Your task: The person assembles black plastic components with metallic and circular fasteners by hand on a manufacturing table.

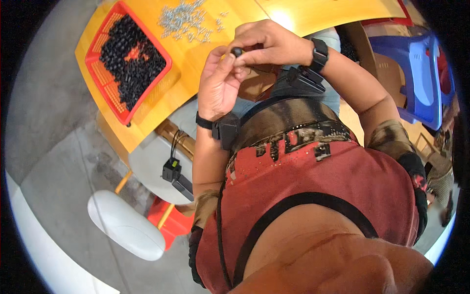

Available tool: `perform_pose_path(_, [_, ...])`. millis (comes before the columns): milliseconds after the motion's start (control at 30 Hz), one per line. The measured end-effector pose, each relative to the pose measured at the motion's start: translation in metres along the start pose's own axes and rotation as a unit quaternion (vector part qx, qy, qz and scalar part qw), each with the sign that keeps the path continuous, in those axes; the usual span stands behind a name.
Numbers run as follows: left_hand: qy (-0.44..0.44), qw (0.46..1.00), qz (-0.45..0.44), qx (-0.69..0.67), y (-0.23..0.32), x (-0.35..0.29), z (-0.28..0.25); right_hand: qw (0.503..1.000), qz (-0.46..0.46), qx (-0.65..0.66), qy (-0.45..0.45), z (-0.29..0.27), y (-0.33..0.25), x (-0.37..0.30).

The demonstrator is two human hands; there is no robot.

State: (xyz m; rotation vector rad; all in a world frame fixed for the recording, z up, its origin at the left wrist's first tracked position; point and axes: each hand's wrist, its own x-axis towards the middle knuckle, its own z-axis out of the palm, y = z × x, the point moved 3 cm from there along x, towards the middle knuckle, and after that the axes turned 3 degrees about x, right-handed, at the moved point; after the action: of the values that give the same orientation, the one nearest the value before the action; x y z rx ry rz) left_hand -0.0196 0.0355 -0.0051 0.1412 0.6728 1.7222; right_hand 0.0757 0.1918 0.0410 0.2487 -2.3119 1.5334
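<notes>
Small black knob (237, 51), likely light and rigid, pinched between right hand (267, 44) and left hand (219, 83) fingertips.

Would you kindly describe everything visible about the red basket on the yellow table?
The red basket is a shallow rectangular tray that looks like plastic, with slotted mesh walls and a thicker rim. It lies flat on the yellow table, near its left edge, turned at an angle to that edge. It is nearly full of small black parts, with a patch of the red floor showing through near the middle. A pile of small silvery parts lies beside it on the table. Neither hand touches it.
</notes>
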Motion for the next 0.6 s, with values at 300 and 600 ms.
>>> perform_pose_path(300, [0.035,0.998,-0.012,0.042,0.003,0.003,-0.004,0.964,0.158,-0.101,0.188,-0.074,0.036,-0.025])
perform_pose_path(600, [0.079,0.995,0.015,0.059,0.011,-0.003,-0.014,0.858,0.210,-0.092,0.460,-0.136,0.056,-0.029])
